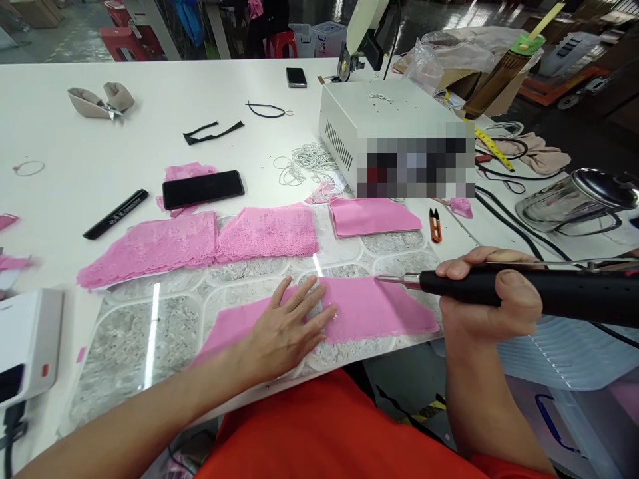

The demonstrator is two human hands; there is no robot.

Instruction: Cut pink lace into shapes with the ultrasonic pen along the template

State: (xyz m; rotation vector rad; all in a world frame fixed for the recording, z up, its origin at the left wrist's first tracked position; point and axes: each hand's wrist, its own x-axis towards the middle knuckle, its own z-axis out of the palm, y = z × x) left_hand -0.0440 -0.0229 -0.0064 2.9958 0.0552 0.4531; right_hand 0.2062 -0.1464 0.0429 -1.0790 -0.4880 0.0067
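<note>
My left hand (292, 326) lies flat with fingers spread, pressing on pink fabric pieces (369, 309) near the table's front edge. My right hand (492, 299) is wrapped round a thick black handheld tool (569, 293) with a narrow metal tip. That tip points left and meets the upper edge of the right-hand pink piece, or hovers just above it; I cannot tell which. Behind lie pink lace pieces (267, 233) and a folded smooth pink piece (374, 217). A marble-patterned clear mat (150, 326) is underneath.
A pale metal box (384, 110) stands at the back right. Small orange thread snips (435, 226), a glass jug (574, 203) and cables lie to the right. A phone (204, 189) and a black marker (116, 213) lie behind the lace. A white device (32, 346) sits at left.
</note>
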